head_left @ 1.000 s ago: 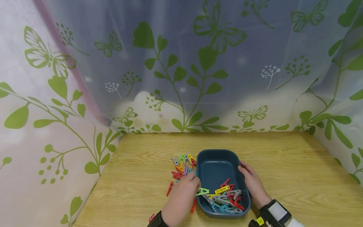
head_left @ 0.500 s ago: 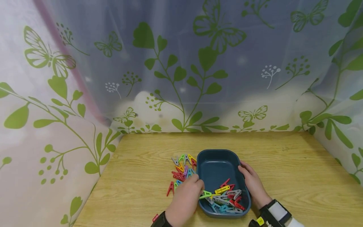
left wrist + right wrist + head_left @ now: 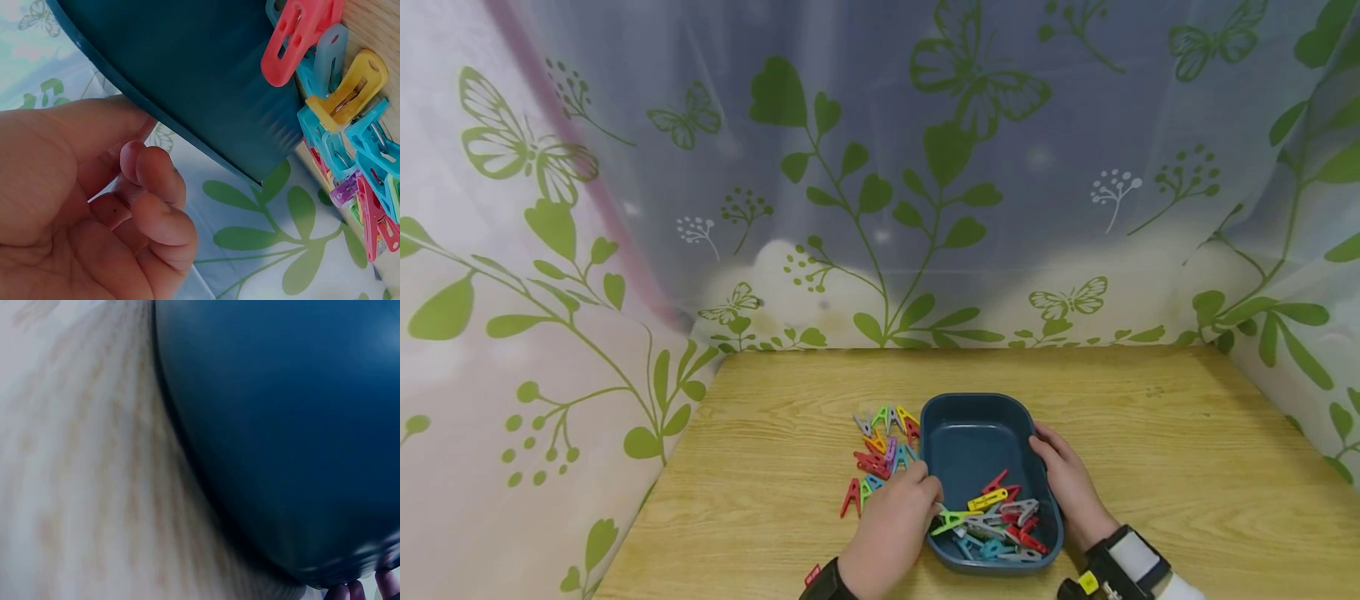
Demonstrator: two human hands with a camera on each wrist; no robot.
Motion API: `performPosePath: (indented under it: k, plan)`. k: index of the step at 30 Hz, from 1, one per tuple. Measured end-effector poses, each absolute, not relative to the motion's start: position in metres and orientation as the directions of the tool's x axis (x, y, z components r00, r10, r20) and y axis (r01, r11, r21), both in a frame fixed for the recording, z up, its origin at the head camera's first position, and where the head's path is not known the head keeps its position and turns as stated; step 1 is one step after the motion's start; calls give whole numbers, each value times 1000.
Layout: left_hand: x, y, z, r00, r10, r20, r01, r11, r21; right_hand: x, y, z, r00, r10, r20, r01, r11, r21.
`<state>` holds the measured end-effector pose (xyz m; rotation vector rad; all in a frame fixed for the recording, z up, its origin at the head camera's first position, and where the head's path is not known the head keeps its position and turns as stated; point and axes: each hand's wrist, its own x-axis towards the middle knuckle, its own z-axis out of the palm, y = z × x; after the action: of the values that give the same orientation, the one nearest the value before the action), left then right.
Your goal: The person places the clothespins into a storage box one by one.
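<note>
A dark blue plastic box (image 3: 977,454) stands on the table, with a heap of coloured clothespins (image 3: 1000,523) at its near end. My right hand (image 3: 1069,483) grips the box by its right side. Over the left rim is my left hand (image 3: 891,525), its fingertips close beside a light green clothespin (image 3: 953,522) that overlaps the heap. In the left wrist view the lower fingers (image 3: 162,219) are curled with nothing in them; the thumb and forefinger tips are hidden behind the rim. I cannot tell whether they still pinch the green clothespin.
Loose clothespins (image 3: 872,463) in red, blue, orange, purple and other colours lie on the wooden table (image 3: 760,442) left of the box. A curtain (image 3: 880,167) printed with leaves and butterflies hangs behind and at both sides.
The light green clothespin has moved right, from the left rim into the box onto the heap. My left hand has shifted slightly right; my right hand and the box have stayed put.
</note>
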<state>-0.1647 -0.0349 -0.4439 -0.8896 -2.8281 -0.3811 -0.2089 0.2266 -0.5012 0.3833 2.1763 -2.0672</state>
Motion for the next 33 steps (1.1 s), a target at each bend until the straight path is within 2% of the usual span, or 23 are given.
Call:
performPosePath:
  k: [7, 13, 17, 28, 33]
  plan:
    - [-167, -42, -440, -827, 517, 223, 563, 771, 298, -210, 228, -502, -960, 96, -262, 267, 44, -963]
    - [-174, -58, -440, -873, 415, 255, 482, 815, 323, -209, 228, -501, -961, 95, -260, 264, 39, -964]
    - [-178, -68, -444, -905, 361, 224, 420, 838, 349, -209, 228, -501, -962, 94, -256, 261, 36, -965]
    - [-172, -74, -456, -926, 370, 80, 375, 866, 332, -209, 228, -501, -960, 103, -259, 265, 46, -963]
    - [-169, -73, -463, -929, 360, 90, 370, 888, 274, -208, 228, -502, -960, 101, -259, 265, 50, -963]
